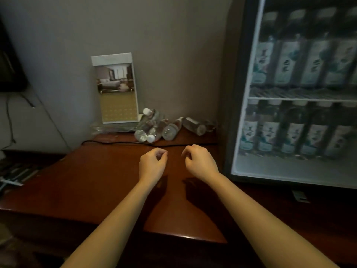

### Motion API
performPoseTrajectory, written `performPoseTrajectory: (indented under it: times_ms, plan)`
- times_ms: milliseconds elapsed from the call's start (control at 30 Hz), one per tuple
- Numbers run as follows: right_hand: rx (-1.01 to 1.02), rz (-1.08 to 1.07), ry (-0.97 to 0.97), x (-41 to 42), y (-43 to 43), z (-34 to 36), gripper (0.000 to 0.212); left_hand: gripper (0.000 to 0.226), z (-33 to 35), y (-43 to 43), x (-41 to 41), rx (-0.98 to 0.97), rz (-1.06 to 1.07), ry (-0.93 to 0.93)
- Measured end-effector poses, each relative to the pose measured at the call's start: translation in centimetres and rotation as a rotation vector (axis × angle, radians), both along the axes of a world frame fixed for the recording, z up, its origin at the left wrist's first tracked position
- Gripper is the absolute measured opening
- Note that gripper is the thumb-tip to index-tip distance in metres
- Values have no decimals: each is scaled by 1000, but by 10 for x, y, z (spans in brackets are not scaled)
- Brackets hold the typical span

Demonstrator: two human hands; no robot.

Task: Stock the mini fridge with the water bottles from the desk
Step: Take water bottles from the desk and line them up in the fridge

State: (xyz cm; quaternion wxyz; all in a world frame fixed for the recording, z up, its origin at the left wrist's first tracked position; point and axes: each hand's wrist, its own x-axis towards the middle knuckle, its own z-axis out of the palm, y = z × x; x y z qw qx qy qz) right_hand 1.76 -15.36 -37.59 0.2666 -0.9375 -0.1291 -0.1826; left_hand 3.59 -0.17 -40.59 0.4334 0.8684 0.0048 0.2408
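Dark wood table (96,180), mini fridge (237,93) at R: water bottles (168,130) lie heaped at the back by the wall, betw. photo stand (116,89) & fridge.
L hand (152,163) & R hand (199,161) hover short of them, fingers loosely curled, holding nothing. Bottles prob. light, thin plastic, smooth, apt to roll; grip round mid-body.

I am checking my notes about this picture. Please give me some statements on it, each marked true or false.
1. The water bottles lie in a heap by the wall. True.
2. The left hand holds a bottle. False: it holds nothing.
3. The mini fridge is empty. False: labelled bottles fill it.
4. A black cable crosses the desk in front of the heap. True.
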Motion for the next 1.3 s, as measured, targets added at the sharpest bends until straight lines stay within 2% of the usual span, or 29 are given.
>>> performPoseTrajectory:
  times_ms: [133,300,433,633,733,833,1000,1133,1200,1267,1300]
  plan:
    - [24,-34,133,65,24,-3,26,10,-5,30,42,-24,72,72]
    - [91,-144,225,148,44,-12,28,16,-3,48,96,58,113,123]
    - [215,-223,307,202,55,-20,45,19,-3,53,129,103,136,137]
    - [589,-293,450,257,76,-27,80,20,-11,52,154,101,122,131]
    - [652,-306,515,270,77,-27,100,20,-16,54,157,98,85,125]
    - [692,-290,558,277,80,-26,107,18,-20,58,156,86,56,126]
    - [826,-288,630,276,82,-18,104,14,-24,59,155,37,27,125]
    - [901,-197,653,276,82,-24,97,16,-23,57,148,-59,-42,134]
    - [999,-173,698,257,80,-15,78,16,-21,53,144,-149,-93,154]
    - [1069,-150,755,234,78,-3,38,14,-16,47,137,-284,-137,196]
    - [1084,-133,802,224,77,0,25,13,-12,44,133,-363,-157,222]
